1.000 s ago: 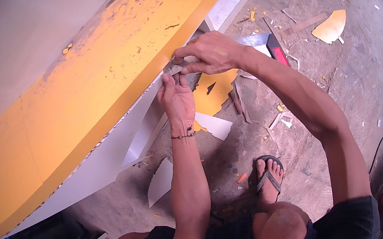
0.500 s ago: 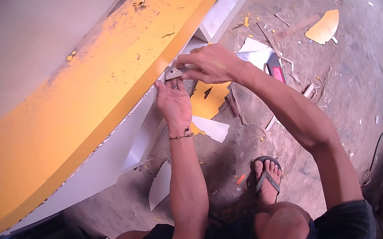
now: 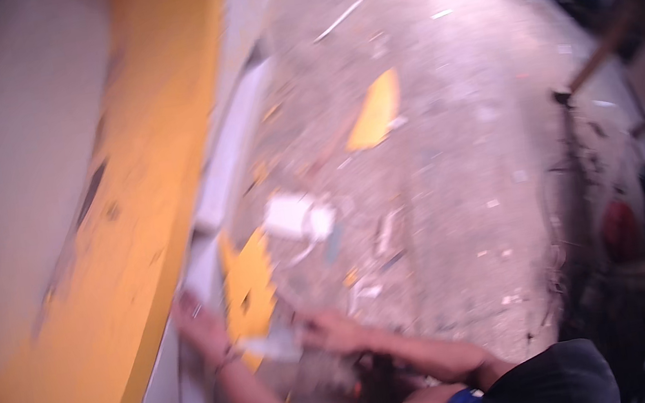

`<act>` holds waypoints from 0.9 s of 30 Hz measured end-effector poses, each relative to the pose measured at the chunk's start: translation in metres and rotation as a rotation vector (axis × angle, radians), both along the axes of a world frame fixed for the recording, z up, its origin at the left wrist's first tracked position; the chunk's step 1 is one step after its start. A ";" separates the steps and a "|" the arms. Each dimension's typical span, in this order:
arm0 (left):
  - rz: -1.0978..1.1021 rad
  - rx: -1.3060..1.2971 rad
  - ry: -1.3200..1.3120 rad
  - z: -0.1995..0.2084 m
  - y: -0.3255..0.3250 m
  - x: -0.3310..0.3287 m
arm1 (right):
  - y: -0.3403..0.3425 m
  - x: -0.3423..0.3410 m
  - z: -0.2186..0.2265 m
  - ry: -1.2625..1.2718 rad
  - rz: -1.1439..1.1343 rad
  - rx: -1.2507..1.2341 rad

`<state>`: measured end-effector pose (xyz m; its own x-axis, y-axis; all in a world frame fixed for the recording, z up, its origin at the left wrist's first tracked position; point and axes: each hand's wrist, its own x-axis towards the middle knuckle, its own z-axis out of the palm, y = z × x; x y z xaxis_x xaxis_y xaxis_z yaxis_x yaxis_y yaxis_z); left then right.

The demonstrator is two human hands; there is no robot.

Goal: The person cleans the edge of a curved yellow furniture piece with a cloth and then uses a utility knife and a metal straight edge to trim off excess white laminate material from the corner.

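A large curved panel with a yellow face [image 3: 161, 166] fills the left side, its pale core and frame showing under the edge. My left hand [image 3: 200, 326] is at that edge, with its fingers up against the underside; motion smears them. My right hand [image 3: 331, 330] is off the panel, low over the floor to the right of my left hand. Its fingers are blurred, and whether the small grey piece is still in them does not show. A torn yellow sheet [image 3: 248, 290] lies on the floor between the panel and my right hand.
White scraps [image 3: 300, 215] and a curved yellow offcut [image 3: 376, 111] lie on the dusty concrete floor [image 3: 468, 181]. A thin white strip [image 3: 340, 19] is farther off. Dark clutter and a red object [image 3: 619, 230] line the right side.
The view has swung to the right, so the panel now stands steeper at the left. My right hand has left the panel edge and moved away from my left hand, which stays at the edge.
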<state>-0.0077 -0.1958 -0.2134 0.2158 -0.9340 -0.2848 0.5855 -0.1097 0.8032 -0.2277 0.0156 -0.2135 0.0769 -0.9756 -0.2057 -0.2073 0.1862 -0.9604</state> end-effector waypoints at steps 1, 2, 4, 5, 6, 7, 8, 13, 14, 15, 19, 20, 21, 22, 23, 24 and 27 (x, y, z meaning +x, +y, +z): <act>-0.007 -0.112 0.032 -0.010 -0.009 0.015 | 0.016 0.003 0.011 0.052 0.033 0.035; 0.057 -0.005 0.042 -0.003 -0.003 -0.004 | 0.043 0.000 -0.002 0.059 0.041 -0.019; 0.110 -0.044 0.099 0.004 -0.008 -0.004 | 0.066 -0.006 0.017 0.033 0.163 0.032; 0.160 -0.037 0.166 0.007 -0.009 -0.009 | 0.080 -0.009 0.017 0.044 0.187 0.025; 0.127 -0.031 0.193 0.010 -0.006 -0.019 | 0.096 -0.012 0.013 0.069 0.153 0.028; 0.163 -0.012 0.209 0.012 -0.002 -0.029 | 0.113 -0.014 0.010 0.066 0.154 0.039; 0.206 0.000 0.219 0.013 -0.002 -0.034 | 0.125 -0.012 0.007 0.058 0.162 0.045; 0.200 -0.061 0.425 0.011 -0.021 -0.037 | 0.157 -0.003 -0.004 0.118 0.121 0.073; 0.243 -0.010 0.500 0.014 -0.020 -0.036 | 0.160 0.000 -0.004 0.124 0.119 0.077; 0.245 -0.009 0.501 0.013 -0.021 -0.034 | 0.162 0.002 -0.006 0.136 0.116 0.077; 0.185 0.015 0.603 0.001 -0.034 -0.019 | 0.167 0.007 -0.009 0.170 0.123 0.073; 0.181 0.032 0.634 -0.001 -0.035 -0.020 | 0.168 0.008 -0.011 0.176 0.127 0.073; 0.183 0.033 0.633 -0.003 -0.036 -0.020 | 0.170 0.010 -0.013 0.184 0.127 0.074; 0.213 0.044 0.618 -0.005 -0.038 -0.021 | 0.172 0.011 -0.014 0.189 0.127 0.076; 0.244 0.057 0.600 -0.008 -0.038 -0.021 | 0.174 0.014 -0.017 0.190 0.129 0.080; 0.248 0.045 0.600 -0.016 -0.045 -0.013 | 0.172 0.016 -0.018 0.198 0.134 0.070; 0.172 -0.064 0.677 -0.026 -0.052 -0.004 | 0.175 0.022 -0.020 0.214 0.136 0.065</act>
